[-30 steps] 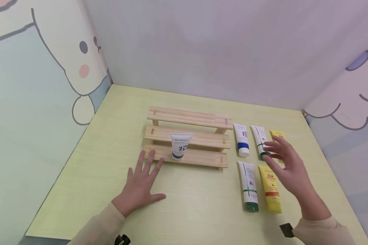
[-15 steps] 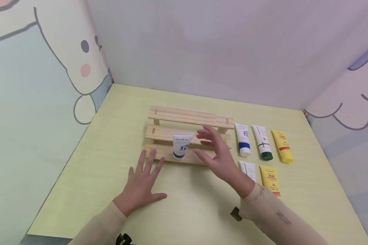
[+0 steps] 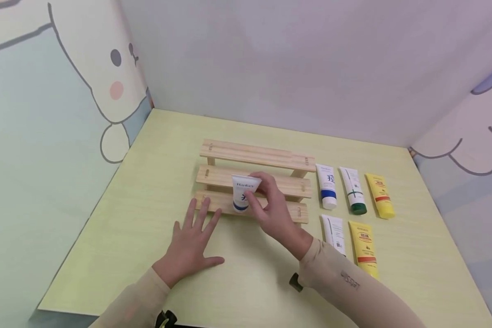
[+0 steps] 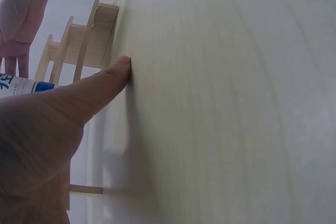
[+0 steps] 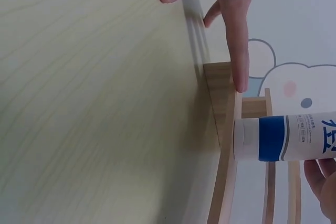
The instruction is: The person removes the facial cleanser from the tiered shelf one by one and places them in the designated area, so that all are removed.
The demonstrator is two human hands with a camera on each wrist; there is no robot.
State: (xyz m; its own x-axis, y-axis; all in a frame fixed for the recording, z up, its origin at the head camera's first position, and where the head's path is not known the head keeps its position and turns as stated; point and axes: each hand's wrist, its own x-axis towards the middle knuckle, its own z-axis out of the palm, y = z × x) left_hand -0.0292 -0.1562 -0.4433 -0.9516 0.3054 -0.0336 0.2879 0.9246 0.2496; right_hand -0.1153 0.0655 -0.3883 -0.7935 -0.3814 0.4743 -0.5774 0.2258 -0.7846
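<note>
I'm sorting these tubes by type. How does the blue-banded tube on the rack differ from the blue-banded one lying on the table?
The tube on the rack stands upright, cap down, on the wooden rack's lowest step; the tube on the table lies flat to the rack's right. The right hand grips the first; nothing touches the second. Both are white with blue bands and blue characters.

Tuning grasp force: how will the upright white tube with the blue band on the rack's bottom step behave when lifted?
White tube with blue band stands on its narrow cap, so probably tips easily. Looks like soft plastic, so likely dents under the right hand. Small, so probably light.
</note>
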